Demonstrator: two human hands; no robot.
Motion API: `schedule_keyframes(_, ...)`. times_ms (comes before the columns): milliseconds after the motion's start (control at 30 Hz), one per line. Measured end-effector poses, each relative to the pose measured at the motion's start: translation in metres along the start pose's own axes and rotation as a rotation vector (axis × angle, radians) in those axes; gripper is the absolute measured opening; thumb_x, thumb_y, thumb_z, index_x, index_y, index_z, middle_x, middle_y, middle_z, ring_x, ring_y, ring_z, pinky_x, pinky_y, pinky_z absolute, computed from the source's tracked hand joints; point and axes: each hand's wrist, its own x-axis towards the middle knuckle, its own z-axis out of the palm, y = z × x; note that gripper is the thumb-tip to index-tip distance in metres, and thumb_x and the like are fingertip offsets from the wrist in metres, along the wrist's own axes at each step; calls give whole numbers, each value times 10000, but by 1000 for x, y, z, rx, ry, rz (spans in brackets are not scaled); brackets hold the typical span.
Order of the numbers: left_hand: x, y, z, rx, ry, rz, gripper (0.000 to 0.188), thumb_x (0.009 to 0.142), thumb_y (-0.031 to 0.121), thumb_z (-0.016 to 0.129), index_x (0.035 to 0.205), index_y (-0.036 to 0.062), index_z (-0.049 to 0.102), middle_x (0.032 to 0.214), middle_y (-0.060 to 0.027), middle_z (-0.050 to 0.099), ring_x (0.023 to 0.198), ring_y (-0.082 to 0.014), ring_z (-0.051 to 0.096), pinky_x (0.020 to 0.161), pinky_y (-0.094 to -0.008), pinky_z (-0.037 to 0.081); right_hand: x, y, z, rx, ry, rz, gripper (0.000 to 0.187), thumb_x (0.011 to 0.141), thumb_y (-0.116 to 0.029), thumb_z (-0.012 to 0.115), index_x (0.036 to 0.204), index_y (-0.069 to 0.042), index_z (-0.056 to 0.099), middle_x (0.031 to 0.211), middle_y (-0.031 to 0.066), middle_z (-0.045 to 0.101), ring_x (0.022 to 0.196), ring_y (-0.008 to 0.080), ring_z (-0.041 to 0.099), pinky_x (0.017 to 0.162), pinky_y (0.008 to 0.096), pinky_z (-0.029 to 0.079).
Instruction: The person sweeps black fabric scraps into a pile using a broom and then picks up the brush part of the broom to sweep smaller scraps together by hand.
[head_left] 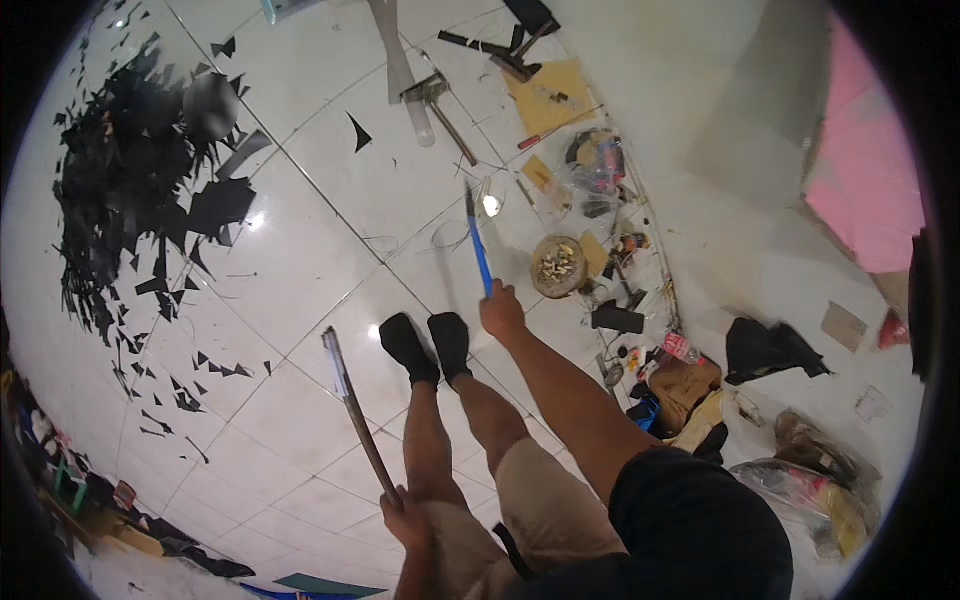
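Note:
My left hand (405, 520) is closed round the lower end of a long brown stick-like tool (368, 440). It slants up and left, with a metallic-looking far end and a pale patch near it; its exact kind I cannot make out. Out in front of me, my right hand (503, 312) grips a slim tool with a blue handle (479, 255) and a thin dark tip, pointing away over the tiled floor. Both tools are held apart from each other. My feet in black socks (405, 345) stand between the hands.
A pile of black scraps (120, 190) spreads over the left floor. Ahead lies a hammer (450, 125) beside a long translucent grey strip (398, 65). Along the right are a round bowl of small bits (558, 268), a plastic bottle (682, 347), black cloth (768, 350) and plastic bags (815, 490).

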Motion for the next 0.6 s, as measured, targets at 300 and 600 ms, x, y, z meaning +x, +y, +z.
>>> schedule_keyframes(300,-9,-15,57,26,135,-192,230,886,191,501,856,-33,463,718,-87,485,622,-189,446,580,-334,401,71,-117,124,44,104,-208,223,823,-102,438,1019,2,412,971,239,502,723,363,610,617,406,532)
schedule_keyframes(600,-24,-43,71,-2,126,-237,259,874,206,512,821,-44,473,644,-137,502,587,-215,453,544,-361,386,61,-128,63,360,-53,-282,276,785,-171,556,1011,-30,487,962,223,526,910,387,531,782,450,439)
